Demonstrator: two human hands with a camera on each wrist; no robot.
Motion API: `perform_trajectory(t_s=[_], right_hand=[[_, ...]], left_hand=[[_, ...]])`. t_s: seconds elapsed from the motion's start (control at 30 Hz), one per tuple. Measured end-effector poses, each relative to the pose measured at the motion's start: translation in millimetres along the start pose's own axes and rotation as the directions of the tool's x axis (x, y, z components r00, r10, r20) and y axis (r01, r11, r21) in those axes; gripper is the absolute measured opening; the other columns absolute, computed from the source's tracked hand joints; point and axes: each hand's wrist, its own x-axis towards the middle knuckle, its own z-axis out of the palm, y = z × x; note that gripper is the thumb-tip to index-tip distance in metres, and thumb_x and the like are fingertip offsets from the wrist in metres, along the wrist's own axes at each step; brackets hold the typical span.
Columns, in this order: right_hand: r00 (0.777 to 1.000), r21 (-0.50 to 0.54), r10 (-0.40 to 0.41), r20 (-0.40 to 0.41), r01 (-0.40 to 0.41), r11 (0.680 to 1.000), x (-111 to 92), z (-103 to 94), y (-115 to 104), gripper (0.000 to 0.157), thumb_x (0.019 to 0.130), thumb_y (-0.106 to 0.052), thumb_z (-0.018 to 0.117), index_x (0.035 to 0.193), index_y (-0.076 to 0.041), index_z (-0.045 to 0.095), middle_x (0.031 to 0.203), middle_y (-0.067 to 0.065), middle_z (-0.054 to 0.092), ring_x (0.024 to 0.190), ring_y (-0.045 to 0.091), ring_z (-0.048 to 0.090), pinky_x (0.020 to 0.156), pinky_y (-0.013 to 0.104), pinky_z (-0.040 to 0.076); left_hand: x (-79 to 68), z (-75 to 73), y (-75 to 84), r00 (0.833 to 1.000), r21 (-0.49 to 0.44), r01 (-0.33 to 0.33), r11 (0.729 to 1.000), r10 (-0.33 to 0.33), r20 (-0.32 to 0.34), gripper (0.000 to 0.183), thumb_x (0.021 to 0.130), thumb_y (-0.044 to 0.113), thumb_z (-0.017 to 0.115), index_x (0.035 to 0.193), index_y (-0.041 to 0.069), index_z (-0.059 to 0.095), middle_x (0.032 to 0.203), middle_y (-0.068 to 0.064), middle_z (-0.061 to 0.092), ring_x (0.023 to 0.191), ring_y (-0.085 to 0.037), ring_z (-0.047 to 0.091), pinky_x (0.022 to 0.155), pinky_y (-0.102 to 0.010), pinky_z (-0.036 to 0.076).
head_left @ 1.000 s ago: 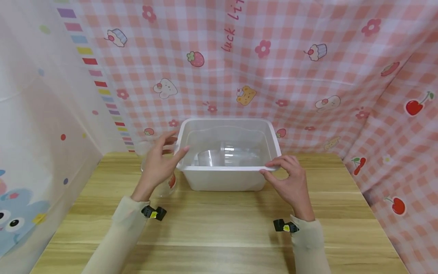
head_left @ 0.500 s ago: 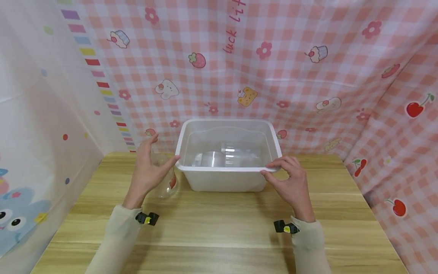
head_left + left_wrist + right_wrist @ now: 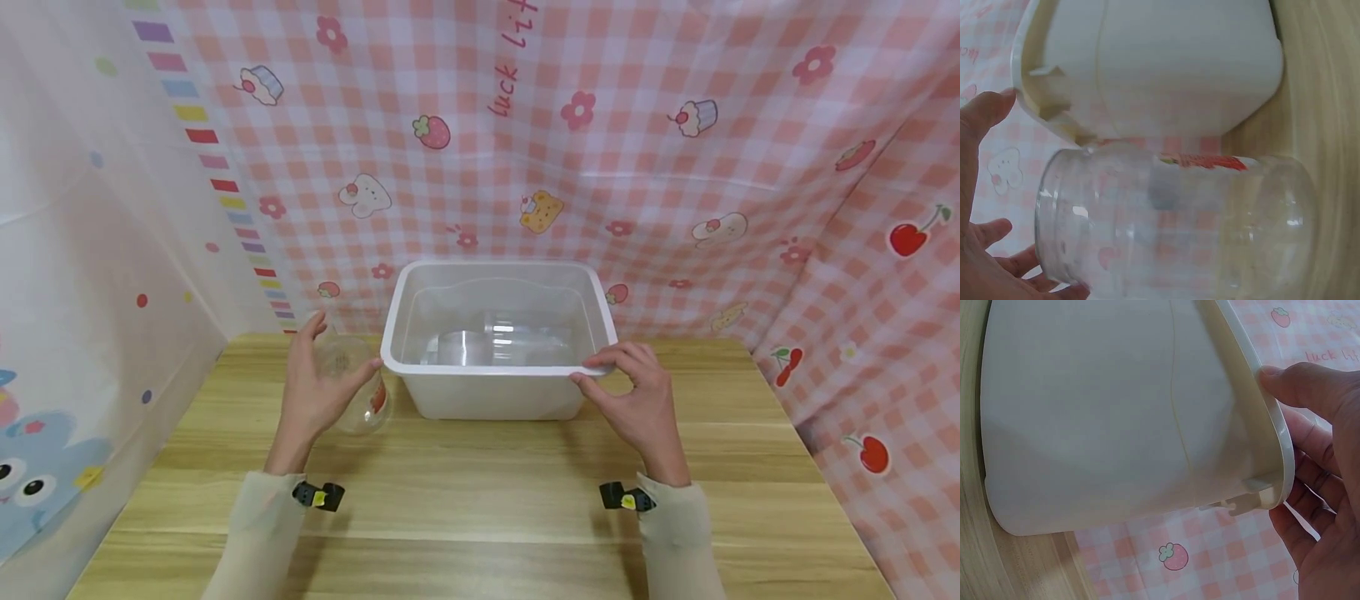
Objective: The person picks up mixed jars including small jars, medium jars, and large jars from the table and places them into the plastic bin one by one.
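A white plastic bin [image 3: 491,397] stands on the table by the back curtain. My right hand [image 3: 636,404] pinches its rim at the front right corner, thumb on the near side and fingers over the edge. Left of the bin an open clear jar [image 3: 1191,225] with a red printed label stands upright. Spread around the jar's mouth is my left hand [image 3: 309,392], thumb apart from the other fingers. In the left wrist view its thumb tip [image 3: 1005,97] is right at the bin's rim, while other fingers lie at the jar's far lip. Clear containers [image 3: 525,337] lie inside the bin.
The wooden table [image 3: 480,508] stretches in front of the bin and to both sides. A pink checked curtain [image 3: 480,183] hangs close behind, and white cloth [image 3: 112,275] closes off the left side.
My left hand has let go of the bin's left rim and moved left and down to the jar's mouth. The right hand has stayed on the rim.
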Motion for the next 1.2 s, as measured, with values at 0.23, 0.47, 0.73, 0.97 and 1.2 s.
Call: perform_trajectory(t_s=[0.23,0.47,0.73,0.97,1.2], right_hand=[[1.0,-0.003,-0.012,-0.005,0.012,1.0,0,0.5,1,0.021,0.076,-0.014,0.092,0.092,-0.013,0.078,0.097,0.0,0.073,0.1,0.012,0.054,0.091,0.026,0.043],[1.0,-0.004,-0.011,-0.004,0.011,1.0,0,0.2,1,0.021,0.076,-0.015,0.092,0.091,-0.012,0.078,0.097,0.0,0.073,0.1,0.012,0.055,0.09,0.026,0.043],[1.0,-0.005,-0.012,-0.002,0.012,1.0,0,0.4,2,0.021,0.076,-0.015,0.092,0.092,-0.013,0.078,0.097,0.0,0.073,0.1,0.012,0.054,0.09,0.027,0.043],[1.0,-0.007,-0.018,-0.003,0.018,1.0,1,0.7,3,0.021,0.076,-0.015,0.092,0.092,-0.013,0.078,0.097,0.0,0.073,0.101,0.012,0.055,0.09,0.029,0.044],[1.0,-0.003,-0.029,-0.006,0.029,1.0,1,1.0,3,0.021,0.076,-0.015,0.092,0.091,-0.013,0.078,0.096,0.0,0.073,0.1,0.012,0.055,0.089,0.029,0.044]], left_hand=[[-6.3,0.3,-14.3,0.994,-0.034,0.11,0.993,-0.109,0.019,0.111,0.077,0.037,0.09,0.163,0.017,0.023,0.161,-0.021,0.035,0.149,-0.039,0.034,0.117,-0.067,0.031],[-10.5,2.5,-33.2,0.982,-0.118,0.184,0.976,-0.177,0.067,0.113,0.077,0.034,0.09,0.163,0.016,0.02,0.162,-0.021,0.034,0.147,-0.039,0.037,0.118,-0.064,0.033],[-20.5,7.6,-50.4,0.955,-0.198,0.278,0.94,-0.248,0.164,0.108,0.081,0.031,0.088,0.163,0.018,0.018,0.161,-0.016,0.035,0.147,-0.038,0.036,0.113,-0.061,0.038],[-26.6,13.4,-58.8,0.942,-0.215,0.32,0.923,-0.285,0.177,0.109,0.079,0.028,0.09,0.161,0.017,0.02,0.158,-0.016,0.038,0.145,-0.034,0.038,0.116,-0.058,0.037],[-29.8,13.6,-63.1,0.948,-0.169,0.3,0.939,-0.274,0.16,0.108,0.08,0.032,0.09,0.162,0.017,0.022,0.154,-0.018,0.042,0.14,-0.033,0.04,0.119,-0.059,0.034]])
